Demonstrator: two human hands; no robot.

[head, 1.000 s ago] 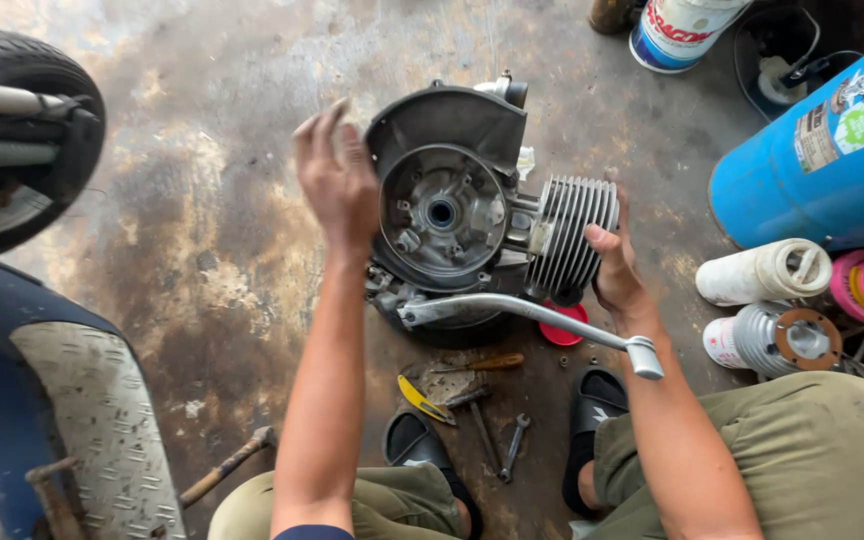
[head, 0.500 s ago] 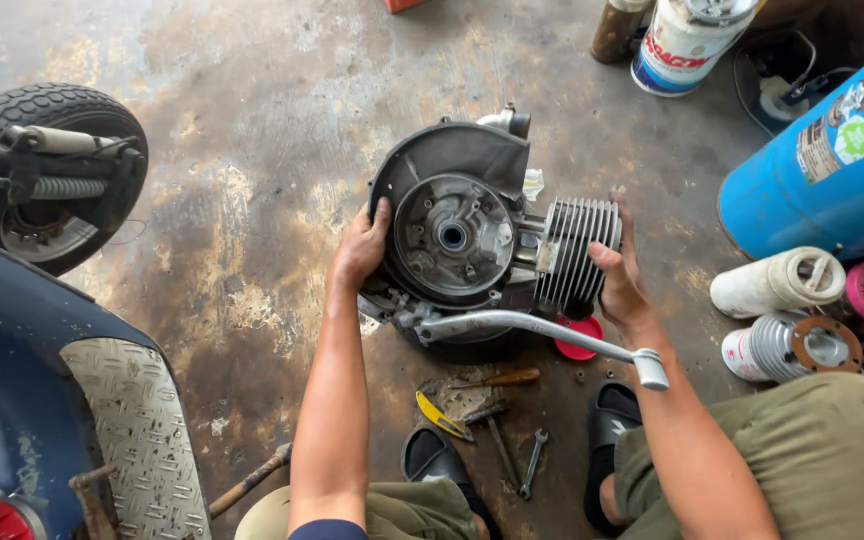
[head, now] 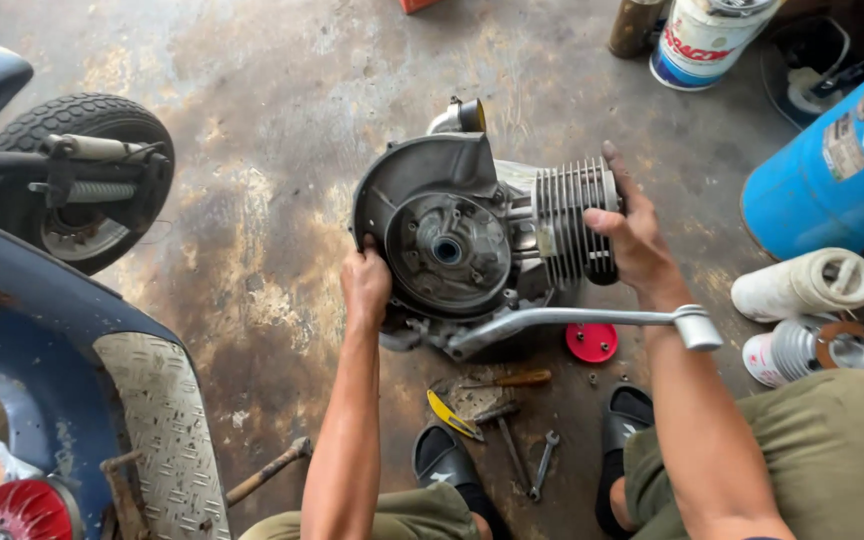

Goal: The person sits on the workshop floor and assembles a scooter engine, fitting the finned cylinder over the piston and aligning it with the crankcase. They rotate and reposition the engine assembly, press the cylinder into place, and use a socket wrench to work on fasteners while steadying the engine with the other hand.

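A grimy scooter engine [head: 452, 240] rests on the concrete floor in the middle of the head view, its round flywheel housing facing up. My left hand [head: 365, 288] grips the housing's lower left rim. My right hand [head: 632, 232] clasps the finned grey cylinder [head: 567, 220] on the engine's right side. A silver kick-start lever [head: 592, 318] sticks out to the right beneath my right wrist.
A blue scooter body [head: 72, 370] and its front wheel [head: 77, 180] stand at the left. Wrenches, a screwdriver [head: 507, 380] and a red cap [head: 592, 342] lie near my sandalled feet. A blue drum [head: 832, 170], rolls and cans crowd the right.
My left hand came down from above the engine onto the housing rim. The engine has been lifted and tilted, and my right hand has slid up onto the cylinder fins.
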